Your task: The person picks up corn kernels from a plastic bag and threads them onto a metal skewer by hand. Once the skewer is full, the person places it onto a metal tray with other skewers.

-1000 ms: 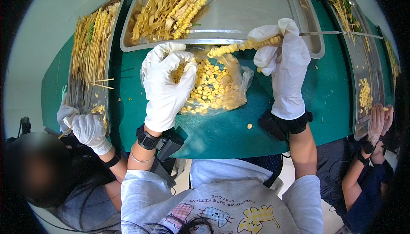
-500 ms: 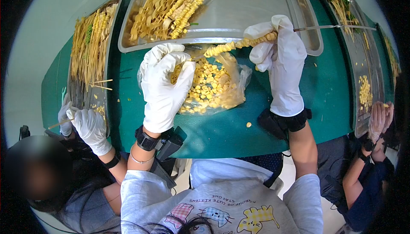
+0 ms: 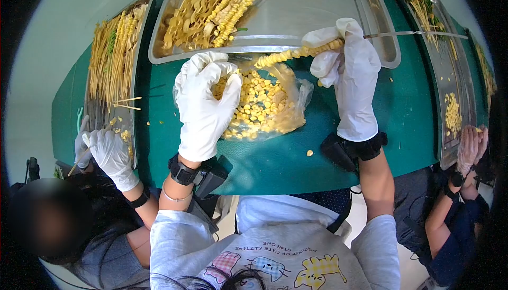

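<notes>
Yellow pieces are threaded in a row on a skewer [image 3: 286, 57] above a clear plastic bag [image 3: 293, 86] of loose yellow pieces [image 3: 257, 102]. My white-gloved right hand [image 3: 346, 65] is closed around the row's right end, and a thin metal rod sticks out to its right. At the row's left end is my white-gloved left hand [image 3: 208, 91], fingers curled with the thumb bent inward over the bag's left side. Whatever its fingertips grip is hidden.
A metal tray [image 3: 317, 41] with skewers [image 3: 211, 15] lies ahead. Side trays [image 3: 135, 47] [image 3: 431, 52] hold more skewers. Co-workers' gloved hands [image 3: 108, 155] [image 3: 468, 147] are at the left and right. One loose piece [image 3: 310, 153] lies on the green table [image 3: 264, 171].
My hands and the threaded row have barely moved. The left co-worker's hands and stick have shifted slightly, with the stick now tilted more steeply.
</notes>
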{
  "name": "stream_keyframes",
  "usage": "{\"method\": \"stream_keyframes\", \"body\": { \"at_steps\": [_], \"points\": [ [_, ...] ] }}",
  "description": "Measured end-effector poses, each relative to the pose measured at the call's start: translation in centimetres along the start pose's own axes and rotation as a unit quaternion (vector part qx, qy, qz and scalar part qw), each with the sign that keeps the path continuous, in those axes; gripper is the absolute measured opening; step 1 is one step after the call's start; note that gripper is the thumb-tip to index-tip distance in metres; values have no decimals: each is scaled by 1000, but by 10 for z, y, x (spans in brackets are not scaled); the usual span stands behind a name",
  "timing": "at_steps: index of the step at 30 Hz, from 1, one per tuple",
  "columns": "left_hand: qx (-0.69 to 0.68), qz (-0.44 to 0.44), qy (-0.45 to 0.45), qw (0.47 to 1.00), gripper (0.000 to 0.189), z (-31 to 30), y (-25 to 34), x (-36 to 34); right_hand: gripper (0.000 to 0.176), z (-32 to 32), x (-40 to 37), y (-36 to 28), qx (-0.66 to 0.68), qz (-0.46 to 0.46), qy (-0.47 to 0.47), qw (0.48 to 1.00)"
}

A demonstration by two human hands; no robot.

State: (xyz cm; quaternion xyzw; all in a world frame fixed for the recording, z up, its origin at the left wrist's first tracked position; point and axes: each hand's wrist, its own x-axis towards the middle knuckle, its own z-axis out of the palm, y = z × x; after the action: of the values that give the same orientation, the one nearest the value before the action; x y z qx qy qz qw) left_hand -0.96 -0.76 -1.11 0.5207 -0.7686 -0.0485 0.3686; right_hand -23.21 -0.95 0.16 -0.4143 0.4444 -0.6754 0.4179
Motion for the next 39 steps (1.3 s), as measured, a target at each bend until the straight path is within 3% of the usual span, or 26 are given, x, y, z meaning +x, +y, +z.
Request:
{"method": "stream_keyframes", "body": {
  "at_steps": [18, 24, 27, 30, 39],
  "points": [
    [-57, 24, 11, 998, 11, 2, 1, -1, 35, -9, 5, 9, -13, 12, 4, 1000],
    [-54, 38, 8, 998, 11, 0, 0, 2, 41, 0, 5, 9, 44, 38, 31, 998],
    [-40, 49, 6, 998, 12, -1, 1, 1, 46, -5, 6, 12, 13, 10, -13, 1000],
    [-21, 53, 10, 998, 13, -1, 2, 1, 51, 0, 3, 5, 15, 46, 5, 999],
    [-12, 46, 2, 999, 12, -1, 2, 1, 54, 2, 5, 12, 33, 36, -6, 999]
  ]
}}
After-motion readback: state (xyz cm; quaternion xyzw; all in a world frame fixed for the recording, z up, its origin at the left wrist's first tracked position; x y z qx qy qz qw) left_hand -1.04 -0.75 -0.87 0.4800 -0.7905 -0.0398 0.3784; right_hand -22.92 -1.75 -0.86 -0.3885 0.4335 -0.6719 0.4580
